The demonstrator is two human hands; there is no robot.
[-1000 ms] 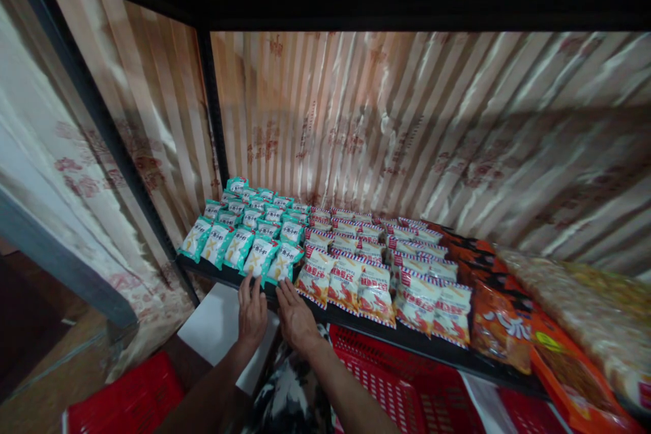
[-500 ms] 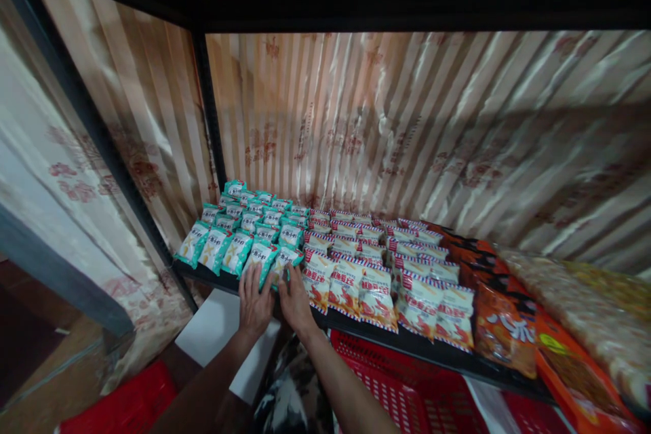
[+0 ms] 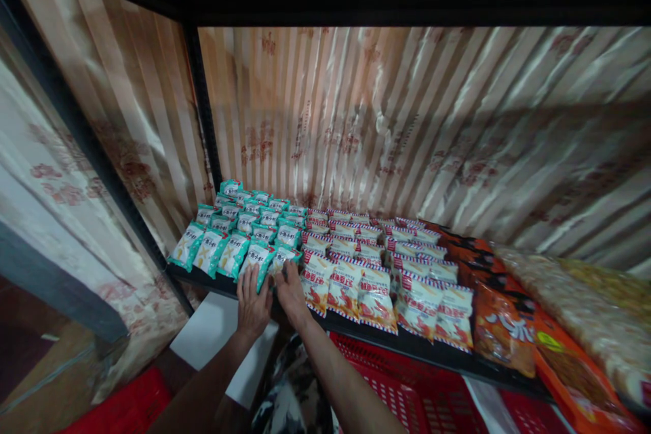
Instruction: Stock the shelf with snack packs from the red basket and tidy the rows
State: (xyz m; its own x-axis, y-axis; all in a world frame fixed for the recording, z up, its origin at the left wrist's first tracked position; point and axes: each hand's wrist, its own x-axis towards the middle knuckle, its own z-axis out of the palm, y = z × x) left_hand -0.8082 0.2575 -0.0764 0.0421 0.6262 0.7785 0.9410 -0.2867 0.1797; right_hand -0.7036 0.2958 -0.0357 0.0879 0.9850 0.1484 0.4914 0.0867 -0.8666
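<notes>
Rows of small teal snack packets (image 3: 239, 230) lie at the left end of a dark shelf (image 3: 407, 342). My left hand (image 3: 253, 298) rests flat, fingers apart, on the front teal packet (image 3: 257, 259). Beside it, my right hand (image 3: 291, 289) touches the neighbouring front teal packet (image 3: 283, 256) with its fingertips. Whether either hand grips a packet is unclear. Red-and-white snack packets (image 3: 376, 271) fill the shelf just right of my hands.
Orange bags (image 3: 501, 325) and clear bags of snacks (image 3: 584, 312) lie at the shelf's right end. A striped curtain (image 3: 386, 122) hangs behind. Red baskets (image 3: 407, 386) and a white box (image 3: 224, 339) stand below the shelf, a black post (image 3: 201, 108) at the left.
Both hands have moved up from the shelf's front edge onto the front teal packets. The view has shifted slightly to the right.
</notes>
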